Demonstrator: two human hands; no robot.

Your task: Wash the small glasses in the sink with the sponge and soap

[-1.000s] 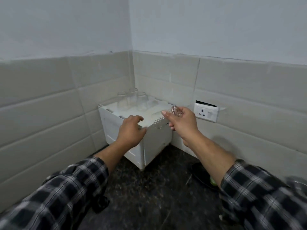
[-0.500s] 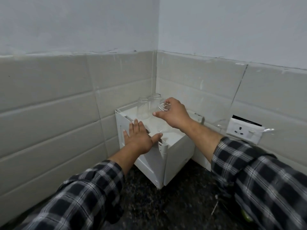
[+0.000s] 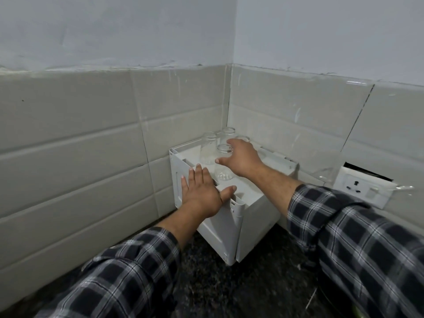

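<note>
Several small clear glasses stand upside down on top of a white box-shaped rack [image 3: 254, 216] in the tiled corner. My right hand [image 3: 243, 159] reaches over the rack, its thumb and fingers curled round the nearest small glass [image 3: 223, 171], which stands on the rack top. Behind it are another glass [image 3: 208, 148] and one at the back [image 3: 228, 133]; a further one is mostly hidden by my right hand. My left hand [image 3: 202, 193] lies flat with straight fingers on the rack's front left edge. No sink, sponge or soap is in view.
The rack sits on a dark speckled countertop [image 3: 252, 292] against beige tiled walls [image 3: 91, 138]. A white wall socket [image 3: 364, 190] with loose plastic film is mounted to the right of the rack.
My right hand has carried the glass from the rack's right side to its top beside the others. My left hand has flattened on the front edge. The view has shifted left and closer.
</note>
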